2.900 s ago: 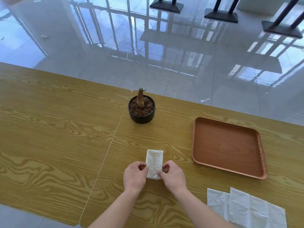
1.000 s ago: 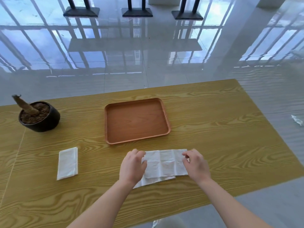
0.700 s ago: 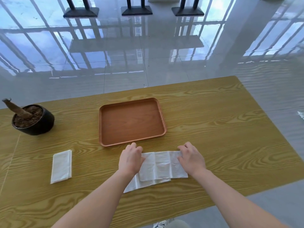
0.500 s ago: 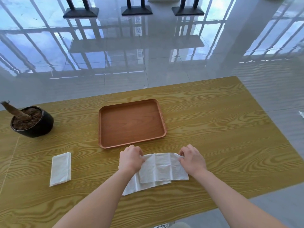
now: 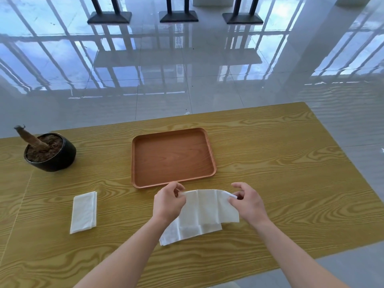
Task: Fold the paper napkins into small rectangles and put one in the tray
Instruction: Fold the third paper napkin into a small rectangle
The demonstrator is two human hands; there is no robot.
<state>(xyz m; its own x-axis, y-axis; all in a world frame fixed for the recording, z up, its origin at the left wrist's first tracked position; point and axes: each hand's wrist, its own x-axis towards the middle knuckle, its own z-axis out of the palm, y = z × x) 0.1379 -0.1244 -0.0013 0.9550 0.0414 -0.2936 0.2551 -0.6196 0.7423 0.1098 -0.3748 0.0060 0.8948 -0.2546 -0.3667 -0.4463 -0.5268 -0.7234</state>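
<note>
A white unfolded paper napkin [image 5: 207, 206] is lifted at its far edge just in front of the brown wooden tray [image 5: 172, 179]. My left hand [image 5: 168, 201] pinches its far left corner and my right hand [image 5: 247, 201] pinches its far right corner. A second flat napkin [image 5: 182, 232] lies under it on the table. A folded napkin rectangle [image 5: 84, 212] lies to the left. Nothing lies in the tray.
A black pot [image 5: 52, 154] with soil and a bare stump stands at the far left of the wood-grain table [image 5: 291, 183]. The table's right and near edges drop to a glossy tiled floor. Black stand bases [image 5: 178, 16] sit far back.
The view swung right from the folded napkin to the loose ones. Both hands moved from pressing the top napkin flat to pinching its far corners and lifting that edge.
</note>
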